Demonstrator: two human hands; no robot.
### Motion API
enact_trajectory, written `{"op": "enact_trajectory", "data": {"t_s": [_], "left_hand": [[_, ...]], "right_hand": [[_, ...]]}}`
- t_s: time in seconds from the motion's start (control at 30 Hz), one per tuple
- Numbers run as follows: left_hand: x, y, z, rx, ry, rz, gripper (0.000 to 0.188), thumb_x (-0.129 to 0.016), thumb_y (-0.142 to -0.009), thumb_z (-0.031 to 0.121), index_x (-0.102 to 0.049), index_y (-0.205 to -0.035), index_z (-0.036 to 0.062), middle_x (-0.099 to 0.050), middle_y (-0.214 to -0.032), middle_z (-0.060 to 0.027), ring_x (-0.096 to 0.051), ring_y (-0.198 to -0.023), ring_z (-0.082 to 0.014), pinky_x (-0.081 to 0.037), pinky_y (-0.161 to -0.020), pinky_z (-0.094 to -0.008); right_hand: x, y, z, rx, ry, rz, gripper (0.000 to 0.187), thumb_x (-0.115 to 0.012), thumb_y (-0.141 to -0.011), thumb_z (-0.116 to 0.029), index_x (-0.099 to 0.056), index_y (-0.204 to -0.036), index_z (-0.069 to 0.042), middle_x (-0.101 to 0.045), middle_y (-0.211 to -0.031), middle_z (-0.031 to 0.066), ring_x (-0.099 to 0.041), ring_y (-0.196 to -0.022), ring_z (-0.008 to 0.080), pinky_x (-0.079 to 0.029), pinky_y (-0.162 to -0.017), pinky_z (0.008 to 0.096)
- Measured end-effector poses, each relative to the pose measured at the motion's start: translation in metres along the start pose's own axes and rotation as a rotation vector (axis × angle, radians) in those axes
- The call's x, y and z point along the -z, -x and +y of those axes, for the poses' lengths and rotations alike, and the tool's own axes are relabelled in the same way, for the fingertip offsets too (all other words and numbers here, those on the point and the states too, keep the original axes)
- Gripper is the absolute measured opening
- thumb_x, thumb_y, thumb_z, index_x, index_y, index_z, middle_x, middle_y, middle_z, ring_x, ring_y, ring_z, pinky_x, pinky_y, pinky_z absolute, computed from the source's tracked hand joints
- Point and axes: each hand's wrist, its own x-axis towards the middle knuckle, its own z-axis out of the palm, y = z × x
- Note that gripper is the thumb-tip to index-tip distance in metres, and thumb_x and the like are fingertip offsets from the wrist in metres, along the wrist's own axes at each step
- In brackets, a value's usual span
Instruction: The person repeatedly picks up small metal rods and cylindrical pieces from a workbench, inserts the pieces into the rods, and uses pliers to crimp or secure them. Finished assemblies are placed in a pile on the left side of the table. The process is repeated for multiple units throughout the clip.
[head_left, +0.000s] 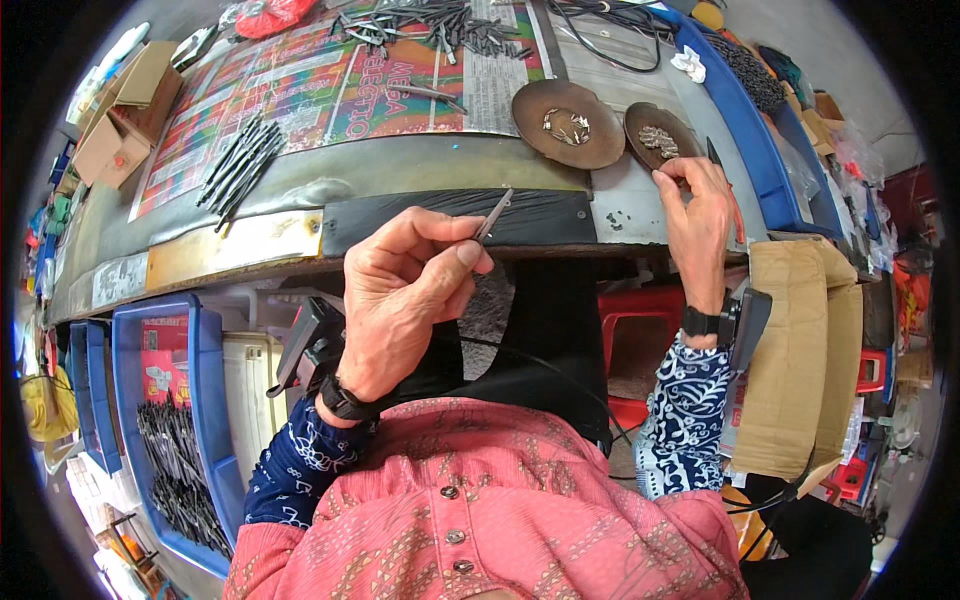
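Observation:
My left hand [415,285] is closed in a pinch around a slim grey metal strip [494,216], which points up and away over the bench's front edge. My right hand [697,215] reaches to the near rim of a small brown dish [648,114] with a pile of small silvery metal parts [659,141]. Its thumb and index finger are pressed together; whether a part is between them is too small to see. Left of that dish stands a larger brown dish [540,104] holding thin shiny metal pieces [568,128]. A red-handled tool [738,216] lies beside my right hand.
On the bench, a bundle of dark strips [240,165] lies at left and a heap of them [440,28] at the back. A blue tray [742,125] lines the right side. Below are a blue bin [206,350] of dark strips and an open cardboard box [785,350].

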Motion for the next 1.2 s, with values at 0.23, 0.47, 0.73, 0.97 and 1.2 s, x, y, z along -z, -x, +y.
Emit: {"op": "enact_trajectory", "data": {"t_s": [0.23,0.47,0.73,0.97,1.2], "left_hand": [[-0.004,0.003,-0.002,-0.018,0.009,-0.011,0.011,-0.058,-0.092,0.002,-0.062,-0.103,-0.0003,-0.064,-0.081,-0.0087,-0.044,-0.051,-0.0053,-0.03,-0.043,-0.0179],[-0.008,0.009,0.0,-0.024,0.066,0.009,0.013,-0.063,-0.09,0.0,-0.063,-0.103,-0.0029,-0.066,-0.08,-0.0074,-0.046,-0.052,-0.0047,-0.032,-0.044,-0.0186],[-0.006,0.015,0.002,-0.031,0.097,0.004,0.014,-0.064,-0.089,0.001,-0.063,-0.103,-0.0027,-0.066,-0.079,-0.0063,-0.046,-0.054,-0.0042,-0.033,-0.046,-0.0188],[-0.003,0.019,0.002,-0.006,0.086,-0.004,0.013,-0.062,-0.09,0.0,-0.064,-0.103,-0.0024,-0.066,-0.08,-0.0063,-0.048,-0.055,-0.0045,-0.035,-0.047,-0.0187],[-0.001,0.019,0.001,0.002,0.092,-0.01,0.013,-0.061,-0.09,0.0,-0.064,-0.103,-0.0019,-0.066,-0.081,-0.0056,-0.047,-0.056,-0.0043,-0.035,-0.048,-0.0187]], "right_hand": [[0.0,0.031,-0.085,-0.082,-0.536,-0.02,0.008,-0.065,-0.08,0.003,-0.062,-0.087,0.001,-0.062,-0.079,0.0078,-0.061,-0.069,0.0153,-0.049,-0.064,0.0272],[-0.001,0.04,-0.133,-0.114,-0.987,-0.167,0.018,-0.062,-0.079,0.012,-0.061,-0.094,0.001,-0.061,-0.094,0.0045,-0.056,-0.082,0.0078,-0.045,-0.07,0.0202],[0.002,0.042,-0.148,-0.14,-1.088,-0.158,0.013,-0.067,-0.082,0.007,-0.062,-0.094,0.002,-0.061,-0.092,0.0038,-0.056,-0.082,0.007,-0.046,-0.071,0.0195],[0.0,0.043,-0.153,-0.179,-1.14,-0.153,0.012,-0.067,-0.083,0.006,-0.062,-0.093,0.003,-0.061,-0.09,0.0037,-0.057,-0.079,0.0079,-0.047,-0.069,0.0204],[-0.011,0.048,-0.157,-0.303,-1.264,-0.114,0.01,-0.065,-0.086,0.004,-0.059,-0.092,0.0,-0.062,-0.087,0.0028,-0.062,-0.076,0.009,-0.051,-0.068,0.0229]]}}
